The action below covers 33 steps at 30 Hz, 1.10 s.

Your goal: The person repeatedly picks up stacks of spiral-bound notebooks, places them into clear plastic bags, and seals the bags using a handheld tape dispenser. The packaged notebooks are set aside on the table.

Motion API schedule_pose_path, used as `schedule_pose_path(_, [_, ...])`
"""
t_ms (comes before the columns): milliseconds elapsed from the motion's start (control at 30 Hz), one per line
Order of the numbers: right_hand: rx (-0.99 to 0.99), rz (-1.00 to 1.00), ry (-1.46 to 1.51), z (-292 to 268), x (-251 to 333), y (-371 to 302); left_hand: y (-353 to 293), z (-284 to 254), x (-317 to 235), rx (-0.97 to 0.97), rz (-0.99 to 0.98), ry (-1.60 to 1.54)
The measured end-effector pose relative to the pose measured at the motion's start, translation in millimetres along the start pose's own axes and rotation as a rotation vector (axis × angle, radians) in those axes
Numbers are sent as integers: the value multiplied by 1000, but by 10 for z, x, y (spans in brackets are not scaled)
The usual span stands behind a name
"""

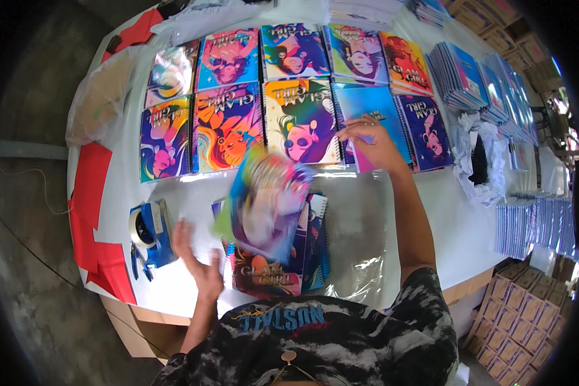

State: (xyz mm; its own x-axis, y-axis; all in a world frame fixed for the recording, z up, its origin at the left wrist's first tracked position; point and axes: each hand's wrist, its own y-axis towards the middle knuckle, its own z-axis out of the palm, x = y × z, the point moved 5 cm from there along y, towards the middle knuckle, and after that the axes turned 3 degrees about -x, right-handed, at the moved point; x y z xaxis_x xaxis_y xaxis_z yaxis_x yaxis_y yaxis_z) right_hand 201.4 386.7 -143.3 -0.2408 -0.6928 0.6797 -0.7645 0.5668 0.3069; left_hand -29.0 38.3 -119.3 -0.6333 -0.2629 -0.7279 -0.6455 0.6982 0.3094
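Observation:
My left hand point(199, 262) is open with fingers spread, just left of a small pile of spiral notebooks point(267, 276). Over that pile a colourful spiral notebook point(270, 202) is smeared by motion and tilted, with neither hand on it. My right hand point(370, 143) reaches over a blue notebook point(395, 122) in the nearer row. Its fingers stretch left toward that cover's left edge; whether they touch it is hard to see. Two rows of notebooks with illustrated covers, such as a cream one point(300, 119), lie across the table.
A blue tape dispenser point(153, 235) sits at the left, beside red sheets point(91, 199). Stacked notebooks point(457, 76) and crumpled white wrapping point(482, 157) are at the right. Clear plastic film point(360, 257) lies near me. Cardboard boxes point(521, 315) stand beyond the table at lower right.

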Motion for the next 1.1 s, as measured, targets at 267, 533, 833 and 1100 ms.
schedule_pose_path(267, [-475, 226, -1064, -742, -1183, 459, -546, 666, -167, 597, 168, 409])
schedule_pose_path(533, [-275, 562, -908, -1117, -1513, 501, -646, 690, -230, 658, 270, 292])
schedule_pose_path(833, [-355, -475, -222, -209, 2432, -431, 377, -114, -925, 189, 526, -50])
schedule_pose_path(1100, [-303, 996, 601, 1185, 1294, -1882, -417, 314, 546, 332, -280, 153])
